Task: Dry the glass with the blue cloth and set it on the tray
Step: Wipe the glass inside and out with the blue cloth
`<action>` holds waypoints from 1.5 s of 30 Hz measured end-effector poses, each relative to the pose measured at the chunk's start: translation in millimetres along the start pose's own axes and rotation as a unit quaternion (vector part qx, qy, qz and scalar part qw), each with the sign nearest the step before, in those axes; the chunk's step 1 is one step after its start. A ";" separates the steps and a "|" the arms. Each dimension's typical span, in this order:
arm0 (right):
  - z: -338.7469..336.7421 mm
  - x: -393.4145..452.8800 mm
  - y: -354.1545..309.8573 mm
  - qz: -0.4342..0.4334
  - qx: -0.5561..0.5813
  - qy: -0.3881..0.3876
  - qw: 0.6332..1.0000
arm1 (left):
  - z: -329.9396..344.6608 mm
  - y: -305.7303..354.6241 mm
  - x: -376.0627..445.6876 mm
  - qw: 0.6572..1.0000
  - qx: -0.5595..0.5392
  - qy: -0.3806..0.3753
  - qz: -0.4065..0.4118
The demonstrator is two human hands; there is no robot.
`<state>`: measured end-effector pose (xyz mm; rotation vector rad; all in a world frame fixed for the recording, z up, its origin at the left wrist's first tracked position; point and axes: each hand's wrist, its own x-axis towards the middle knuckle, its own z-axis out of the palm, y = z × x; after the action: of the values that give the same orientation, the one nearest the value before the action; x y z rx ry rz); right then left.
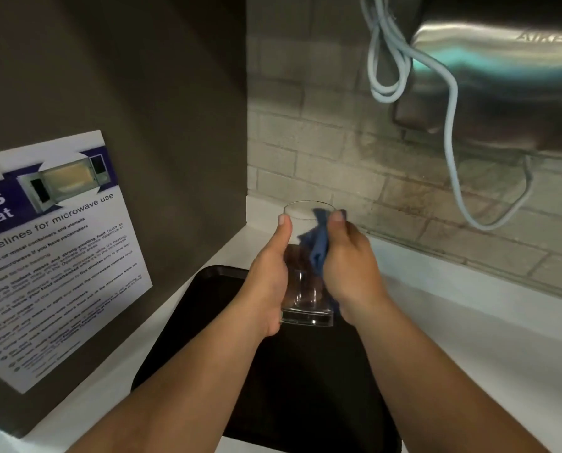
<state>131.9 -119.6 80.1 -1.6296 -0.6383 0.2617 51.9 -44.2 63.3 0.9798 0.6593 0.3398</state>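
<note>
A clear drinking glass [306, 299] is held upright above the black tray [292, 380]. My left hand [268, 276] grips its left side, thumb up near the rim. My right hand [351, 266] presses the blue cloth [317, 246] against the glass on its right side, with part of the cloth tucked over the rim and down into the glass. The glass does not touch the tray.
The tray lies on a white counter [469, 338]. A dark cabinet side with a microwave-use poster [54, 256] stands to the left. A steel hand dryer [501, 76] with a looped grey cable [449, 125] hangs on the tiled wall at upper right.
</note>
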 end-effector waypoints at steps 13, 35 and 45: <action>8.2 -24.0 16.4 -0.103 -0.077 -0.008 0.992 | 10.3 1.2 -6.0 0.995 0.090 0.046 0.015; -1.8 4.6 1.7 0.039 0.019 -0.033 0.998 | -4.3 3.5 -0.5 1.000 -0.019 -0.013 -0.020; 15.4 -28.4 12.8 -0.095 -0.133 -0.011 0.987 | -3.2 4.3 5.9 0.997 0.030 0.067 -0.014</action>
<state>104.0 -122.6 59.7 -1.8067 -0.8678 0.0562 54.4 -36.6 63.6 1.0111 0.8086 0.3657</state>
